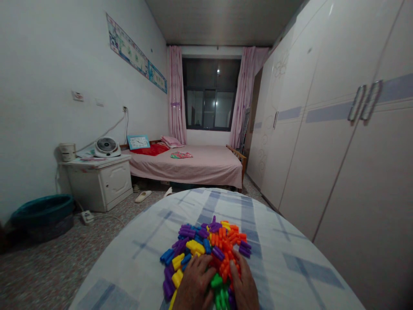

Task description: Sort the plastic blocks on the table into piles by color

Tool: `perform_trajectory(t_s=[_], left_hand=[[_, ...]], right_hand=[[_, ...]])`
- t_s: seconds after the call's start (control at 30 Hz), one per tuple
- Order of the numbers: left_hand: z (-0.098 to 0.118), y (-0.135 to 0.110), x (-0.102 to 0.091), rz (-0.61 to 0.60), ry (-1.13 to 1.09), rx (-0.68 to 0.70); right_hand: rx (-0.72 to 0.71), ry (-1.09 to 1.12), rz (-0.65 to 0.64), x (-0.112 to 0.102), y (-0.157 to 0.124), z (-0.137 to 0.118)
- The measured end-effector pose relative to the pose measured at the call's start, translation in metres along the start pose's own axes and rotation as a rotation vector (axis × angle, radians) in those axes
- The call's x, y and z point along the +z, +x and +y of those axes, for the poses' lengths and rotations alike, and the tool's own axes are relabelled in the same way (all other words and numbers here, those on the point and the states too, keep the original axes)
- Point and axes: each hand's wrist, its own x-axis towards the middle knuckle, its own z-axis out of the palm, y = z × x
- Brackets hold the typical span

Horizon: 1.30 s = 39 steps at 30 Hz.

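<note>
A heap of small plastic toy pieces [195, 247] in purple, blue, yellow, orange, red and green lies on the table before me. My left hand [196, 282] reaches into its near side with fingers curled, close to red and yellow pieces; whatever is under the fingertips is hidden. On the right, my right hand [244, 282] has thumb and fingers bent around an orange toy piece [225, 269] at the heap's edge. Green pieces [221, 297] lie between the two hands. The palms cover part of the near pieces.
A blue-and-white checked cloth covers the round table [129, 267]. Beyond it stands a bed [206, 165] with a pink sheet. At left are a white cabinet [118, 183] bearing a fan [107, 146], and a green-rimmed basin [41, 206]. A tall wardrobe [348, 181] lines the right side.
</note>
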Motion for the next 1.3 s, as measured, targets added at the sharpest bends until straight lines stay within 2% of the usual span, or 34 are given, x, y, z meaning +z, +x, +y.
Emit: perform_trajectory(t_s=[0.27, 0.6, 0.9, 1.3], left_hand=[[0.002, -0.001, -0.003, -0.051, -0.039, -0.032], [0.005, 0.002, -0.007, -0.005, -0.056, -0.027], [0.005, 0.002, -0.006, -0.018, -0.076, -0.036], [0.006, 0.003, -0.01, -0.003, -0.071, -0.03]], right_hand=[[-0.015, -0.01, 0.011, -0.001, -0.001, 0.001], [-0.022, -0.039, 0.028, -0.001, -0.001, -0.002], [-0.041, -0.032, 0.033, -0.001, 0.0, 0.0], [-0.016, -0.067, -0.015, -0.002, 0.0, -0.004]])
